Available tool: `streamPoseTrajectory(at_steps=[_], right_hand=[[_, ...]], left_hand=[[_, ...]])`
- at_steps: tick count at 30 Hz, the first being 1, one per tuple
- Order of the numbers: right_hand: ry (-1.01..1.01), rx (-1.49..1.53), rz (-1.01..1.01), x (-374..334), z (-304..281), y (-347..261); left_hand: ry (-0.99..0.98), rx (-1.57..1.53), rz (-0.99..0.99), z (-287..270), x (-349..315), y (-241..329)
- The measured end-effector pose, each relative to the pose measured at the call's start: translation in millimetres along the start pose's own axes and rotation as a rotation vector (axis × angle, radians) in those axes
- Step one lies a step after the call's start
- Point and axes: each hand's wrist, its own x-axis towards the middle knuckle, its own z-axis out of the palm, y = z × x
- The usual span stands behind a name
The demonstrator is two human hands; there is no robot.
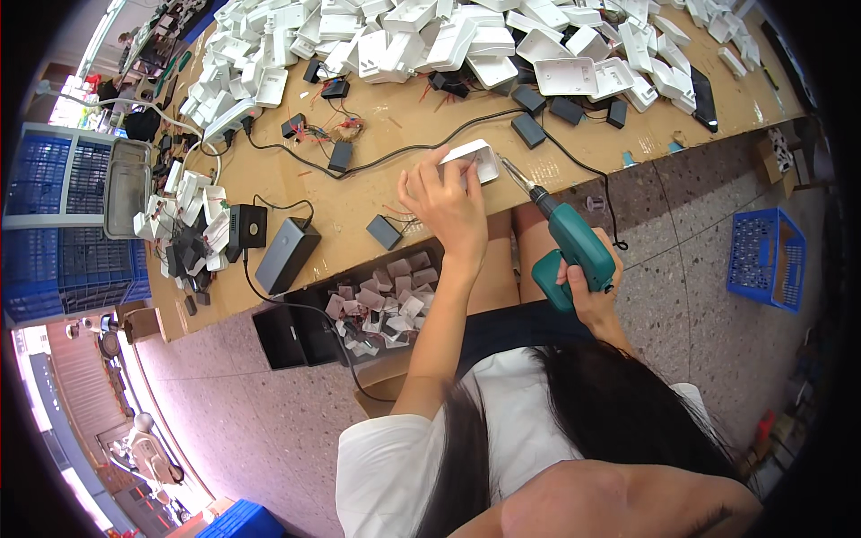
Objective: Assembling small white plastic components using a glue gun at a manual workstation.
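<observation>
My left hand [446, 199] is closed on a small white plastic case [485, 161] at the near edge of the cardboard-covered table. The case's hollow side faces right, and my fingers reach partly inside it. In my right hand [592, 300] is a green pistol-shaped soldering gun [578, 240], its slim metal tip pointing up and left. The tip ends close to the right side of the case; whether they touch I cannot tell. Just left of my left wrist, a small black box with thin wires [384, 232] lies on the table.
White cases [386, 56] are heaped along the far side. Black blocks [527, 130] and a black cable [404, 154] lie across the middle. Below the table's edge is a bin of white parts [386, 300]. A blue crate [767, 260] stands on the floor at right.
</observation>
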Motion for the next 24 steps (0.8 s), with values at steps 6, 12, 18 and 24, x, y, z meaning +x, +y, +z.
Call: streamPoseTrajectory(at_steps=[6, 12, 18, 24], right_hand=[[0.015, 0.077, 0.007, -2.0, -3.6, -7.1], [0.036, 0.15, 0.027, -1.7, -3.9, -10.1], [0.03, 0.189, 0.035, -2.8, -2.8, -11.1], [0.021, 0.141, 0.017, 1.7, -1.2, -15.9]], left_hand=[[0.205, -0.133, -0.128, -27.8, -11.5, -7.8], [-0.06, 0.115, -0.323, -64.4, -23.0, -48.1], [-0.15, 0.179, -0.188, -84.6, -13.1, -81.2], [-0.434, 0.316, -0.4, -73.1, 16.1, -84.9]])
